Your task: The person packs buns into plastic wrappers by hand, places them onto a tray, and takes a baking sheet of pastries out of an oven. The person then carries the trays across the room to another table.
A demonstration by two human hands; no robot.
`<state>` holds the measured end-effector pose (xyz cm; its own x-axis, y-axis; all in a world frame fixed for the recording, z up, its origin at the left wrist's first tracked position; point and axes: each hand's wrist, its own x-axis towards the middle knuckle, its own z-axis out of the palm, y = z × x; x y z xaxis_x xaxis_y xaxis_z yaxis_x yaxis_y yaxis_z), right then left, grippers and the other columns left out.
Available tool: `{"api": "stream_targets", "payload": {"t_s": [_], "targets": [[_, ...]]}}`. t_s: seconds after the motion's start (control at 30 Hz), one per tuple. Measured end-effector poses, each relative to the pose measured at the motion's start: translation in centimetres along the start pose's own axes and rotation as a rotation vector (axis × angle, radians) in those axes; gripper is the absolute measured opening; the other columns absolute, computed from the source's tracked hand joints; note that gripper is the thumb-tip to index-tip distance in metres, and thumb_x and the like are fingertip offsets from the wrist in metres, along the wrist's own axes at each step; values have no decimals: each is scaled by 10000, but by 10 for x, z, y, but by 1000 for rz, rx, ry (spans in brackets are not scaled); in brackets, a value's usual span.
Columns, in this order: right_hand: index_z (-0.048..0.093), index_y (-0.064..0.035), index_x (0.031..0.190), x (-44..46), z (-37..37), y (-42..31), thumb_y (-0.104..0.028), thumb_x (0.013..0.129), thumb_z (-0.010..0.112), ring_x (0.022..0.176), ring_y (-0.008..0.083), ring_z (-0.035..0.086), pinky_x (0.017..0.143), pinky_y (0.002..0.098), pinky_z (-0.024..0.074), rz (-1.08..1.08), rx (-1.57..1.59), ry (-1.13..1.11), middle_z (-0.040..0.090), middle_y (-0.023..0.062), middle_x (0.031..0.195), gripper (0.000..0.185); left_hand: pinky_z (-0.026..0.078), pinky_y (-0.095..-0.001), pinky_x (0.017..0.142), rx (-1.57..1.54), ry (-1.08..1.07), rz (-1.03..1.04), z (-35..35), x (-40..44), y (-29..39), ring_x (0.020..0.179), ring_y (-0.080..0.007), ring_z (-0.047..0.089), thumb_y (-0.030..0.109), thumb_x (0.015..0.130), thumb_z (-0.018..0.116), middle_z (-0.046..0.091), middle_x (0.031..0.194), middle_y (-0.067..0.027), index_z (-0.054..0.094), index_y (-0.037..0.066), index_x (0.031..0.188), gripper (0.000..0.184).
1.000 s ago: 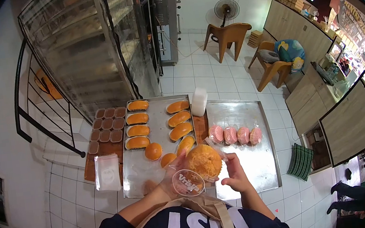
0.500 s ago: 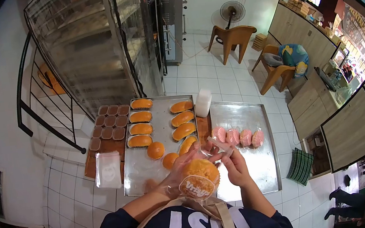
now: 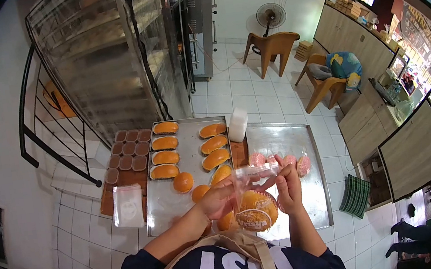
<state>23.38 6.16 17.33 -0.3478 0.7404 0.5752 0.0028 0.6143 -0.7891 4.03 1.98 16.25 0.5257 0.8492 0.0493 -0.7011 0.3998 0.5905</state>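
A round golden bun (image 3: pixel 256 205) in a clear printed plastic bag (image 3: pixel 256 171) hangs upright between my hands, close to my apron. My left hand (image 3: pixel 216 200) is closed on the bag's left side near its top. Fingers of my right hand (image 3: pixel 288 187) pinch the right end of the bag's top edge, which lies flat across. Beneath my left arm is a metal tray (image 3: pixel 189 138) of long buns (image 3: pixel 213 144) and round buns (image 3: pixel 182 182). Pink-wrapped buns (image 3: pixel 303 166) sit on a second tray (image 3: pixel 286 133), partly hidden behind my right hand.
Small tubs of brown filling (image 3: pixel 131 148) and a stack of clear bags (image 3: pixel 128 207) lie at the left. A white container (image 3: pixel 238 125) stands between the trays. Beyond are a covered rack (image 3: pixel 102 57), chairs (image 3: pixel 270 50) and a fan (image 3: pixel 270 15).
The bagged bun has moved right and swung to hang below my hands. The bag's top now lies straight across between my fingers. People's limbs show at lower left.
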Motion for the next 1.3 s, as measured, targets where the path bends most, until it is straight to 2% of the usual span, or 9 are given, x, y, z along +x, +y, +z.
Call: {"api": "stream_targets", "payload": {"t_s": [0.07, 0.23, 0.33, 0.4, 0.5, 0.63, 0.73, 0.93, 1.3], "targets": [[434, -12, 868, -7, 0, 4, -133, 882, 442, 712, 215, 557, 1014, 470, 264, 6, -76, 34, 532, 88, 722, 122, 399, -342, 942, 99, 50, -31, -2, 0, -3, 1141, -207, 455, 258, 885, 517, 468, 1215, -103, 347, 50, 1267, 468], [476, -19, 808, -13, 1, 3, -158, 877, 468, 918, 204, 553, 932, 448, 335, 60, 64, -63, 634, 139, 855, 155, 454, -287, 861, 115, 278, 62, 0, -1, -5, 1013, -161, 543, 195, 906, 487, 537, 1122, -84, 406, 34, 1177, 326], [532, -44, 721, -12, -7, 6, -204, 830, 512, 904, 244, 561, 921, 435, 337, -109, -9, -169, 650, 131, 812, 194, 464, -256, 806, 237, 480, 182, -22, -1, -10, 939, -148, 570, 154, 919, 452, 576, 1039, -102, 464, 11, 1050, 194], [573, -63, 680, -19, -7, 9, -253, 795, 529, 903, 265, 562, 915, 439, 337, -32, 117, -179, 651, 110, 754, 227, 476, -238, 755, 428, 485, 303, -25, -5, -13, 872, -133, 593, 140, 922, 443, 602, 958, -96, 460, 16, 1023, 161], [590, -35, 728, -28, -5, 16, -188, 805, 545, 897, 237, 568, 866, 411, 391, 85, 196, -156, 647, 105, 815, 177, 481, -219, 699, 732, 479, 363, -25, -13, -17, 800, -119, 612, 103, 906, 473, 624, 849, -86, 473, 5, 975, 120], [608, 8, 806, -44, 16, 28, -38, 828, 540, 812, 128, 569, 767, 247, 425, 666, 331, -90, 633, 80, 841, 85, 480, -208, 656, 1030, 329, 316, -18, -24, -25, 737, -110, 618, 54, 868, 534, 629, 753, -75, 498, -15, 897, 83], [611, 9, 833, -55, 22, 31, -74, 824, 571, 742, 124, 556, 710, 248, 424, 878, 587, -156, 630, 61, 822, 93, 481, -211, 635, 928, 278, 217, -17, -27, -37, 729, -103, 614, 46, 858, 547, 624, 770, -71, 504, -18, 875, 79], [613, -20, 865, -54, 17, 27, -73, 774, 646, 692, 63, 548, 603, 174, 407, 881, 683, -410, 620, 20, 794, 111, 467, -226, 640, 1025, 214, 98, -17, -31, -37, 730, -110, 592, 76, 836, 586, 595, 793, -49, 525, 18, 869, 91], [580, -1, 855, -62, 15, 25, -66, 814, 571, 776, 110, 577, 734, 239, 448, 838, 772, -587, 612, 43, 812, 77, 432, -270, 623, 1354, 15, 111, -16, -27, -26, 731, -167, 549, 153, 774, 648, 571, 766, -67, 563, 43, 819, 146]]}}
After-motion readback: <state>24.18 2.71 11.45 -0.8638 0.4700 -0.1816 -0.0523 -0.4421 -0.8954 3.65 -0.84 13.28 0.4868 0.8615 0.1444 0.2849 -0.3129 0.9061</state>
